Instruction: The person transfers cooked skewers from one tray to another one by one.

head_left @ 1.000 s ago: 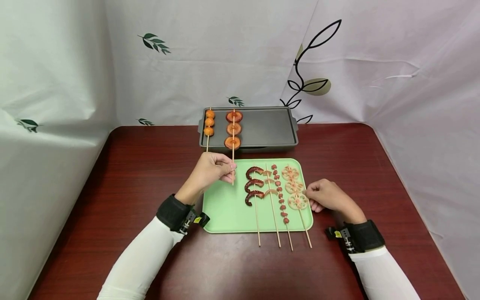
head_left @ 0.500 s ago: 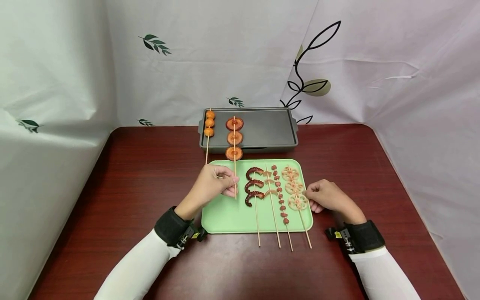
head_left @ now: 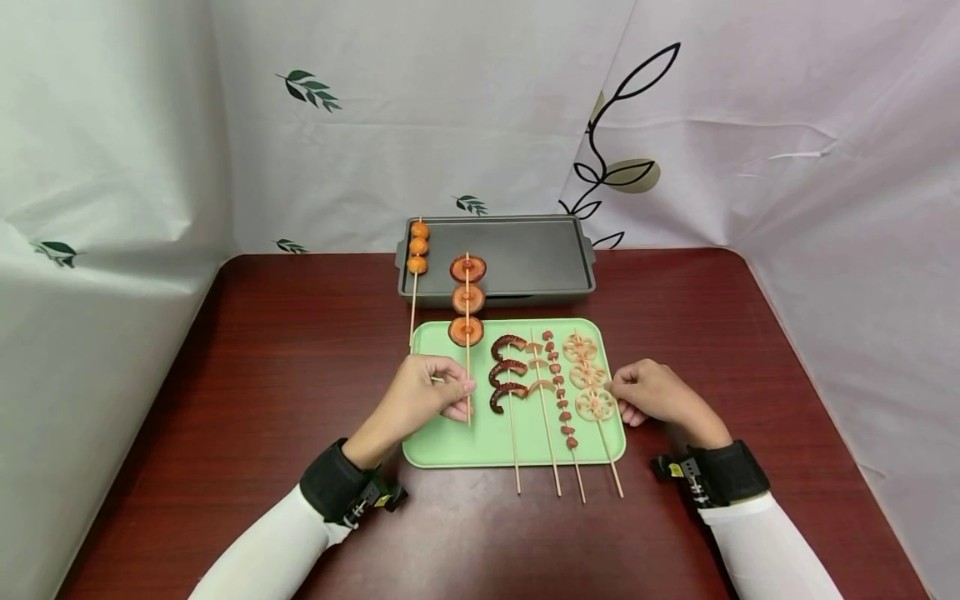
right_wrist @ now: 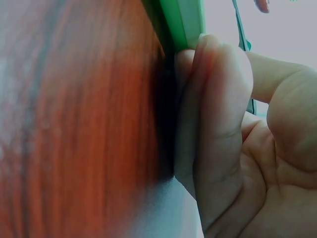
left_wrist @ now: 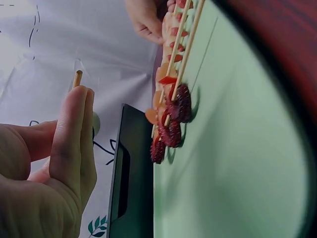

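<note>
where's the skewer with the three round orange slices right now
In the head view, the orange-slice skewer is left of centre, pinched by the left hand, spanning from the dark griddle onto the green tray, left of the octopus skewer.

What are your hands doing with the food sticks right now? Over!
Left hand pinches the round-slice skewer, which spans grill pan and green tray. Right hand curled against the tray's right edge. Four skewers beside it, nothing blocking.

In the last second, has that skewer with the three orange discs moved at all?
Yes. The disc skewer, pinched by the left hand, has slid toward the person: its discs lay on the grill pan before, and the lowest now sits over the green tray.
</note>
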The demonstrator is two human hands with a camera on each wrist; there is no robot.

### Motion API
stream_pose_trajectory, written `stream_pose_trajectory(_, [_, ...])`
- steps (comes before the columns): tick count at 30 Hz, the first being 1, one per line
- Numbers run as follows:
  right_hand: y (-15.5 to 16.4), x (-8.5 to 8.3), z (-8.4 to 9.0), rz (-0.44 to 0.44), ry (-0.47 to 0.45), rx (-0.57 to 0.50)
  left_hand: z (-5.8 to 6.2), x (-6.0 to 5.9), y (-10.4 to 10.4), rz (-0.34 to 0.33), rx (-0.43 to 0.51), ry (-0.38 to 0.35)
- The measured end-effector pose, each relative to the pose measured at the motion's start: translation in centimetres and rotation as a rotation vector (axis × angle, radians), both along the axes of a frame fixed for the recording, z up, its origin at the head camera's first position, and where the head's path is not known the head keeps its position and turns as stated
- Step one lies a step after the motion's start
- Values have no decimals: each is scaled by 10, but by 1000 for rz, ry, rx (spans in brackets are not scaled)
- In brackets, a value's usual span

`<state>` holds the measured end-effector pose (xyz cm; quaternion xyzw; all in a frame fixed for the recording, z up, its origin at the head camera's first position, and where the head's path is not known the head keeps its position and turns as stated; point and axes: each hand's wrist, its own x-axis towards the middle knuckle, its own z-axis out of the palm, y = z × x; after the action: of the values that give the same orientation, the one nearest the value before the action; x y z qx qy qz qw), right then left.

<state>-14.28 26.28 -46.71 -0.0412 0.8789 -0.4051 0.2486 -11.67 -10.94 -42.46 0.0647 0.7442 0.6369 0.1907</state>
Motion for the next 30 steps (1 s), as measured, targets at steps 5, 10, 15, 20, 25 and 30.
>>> stream_pose_trajectory(5, [0,0,0,0,-4,-2,-3,8,-1,-15,15,-9])
stream_pose_trajectory(10, [0,0,0,-1,-1,0,-10,19,0,-14,38,-28])
stream_pose_trajectory(15, [0,-1,0,-1,0,2,-21,31,0,-11,50,-60])
stream_pose_trajectory(20, [0,-1,0,5,3,0,-29,38,0,-16,55,-74])
stream_pose_trajectory(25, [0,-1,0,1,2,1,-33,41,0,-17,71,-94])
stream_pose_trajectory(30, [0,0,0,0,-5,-3,-37,45,0,-11,93,-120])
